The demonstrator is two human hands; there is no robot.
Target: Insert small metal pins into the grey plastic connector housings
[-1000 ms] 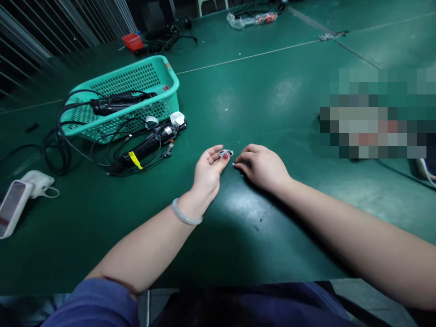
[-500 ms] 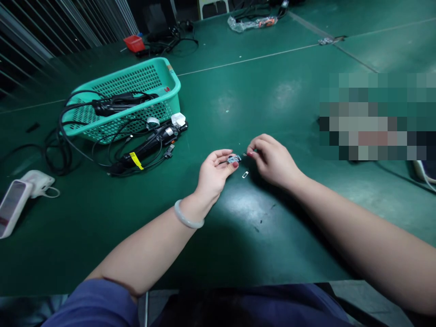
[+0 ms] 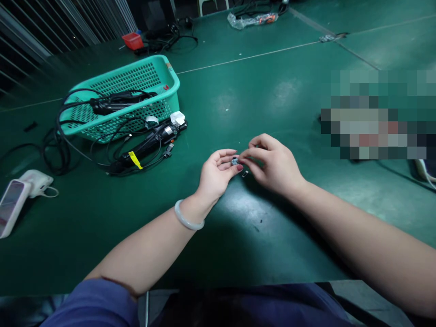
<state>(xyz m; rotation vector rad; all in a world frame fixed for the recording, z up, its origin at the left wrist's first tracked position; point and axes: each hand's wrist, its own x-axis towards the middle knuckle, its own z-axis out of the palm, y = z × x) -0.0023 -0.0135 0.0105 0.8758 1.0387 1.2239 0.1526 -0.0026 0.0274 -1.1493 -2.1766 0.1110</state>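
Observation:
Between the thumb and fingers of my left hand (image 3: 214, 175) is a small circuit board (image 3: 235, 161), held just above the green table. My right hand (image 3: 275, 164) is pinched closed, its fingertips meeting the board's right side. Whatever tiny piece those fingertips hold is too small and hidden to make out. Just below the fingertips, a small white rectangular frame (image 3: 245, 173) lies on the table.
A turquoise basket (image 3: 172, 93) with a black corded tool stands at the left. Beside it lies another black tool (image 3: 146, 147) with a yellow tag and cables. A white-cased phone-like device (image 3: 13, 206) is at far left. A red bin (image 3: 132, 41) sits further back.
My right hand has moved slightly left, closing the gap, so its fingertips now meet the circuit board. My left hand has barely shifted. The white frame stays on the table.

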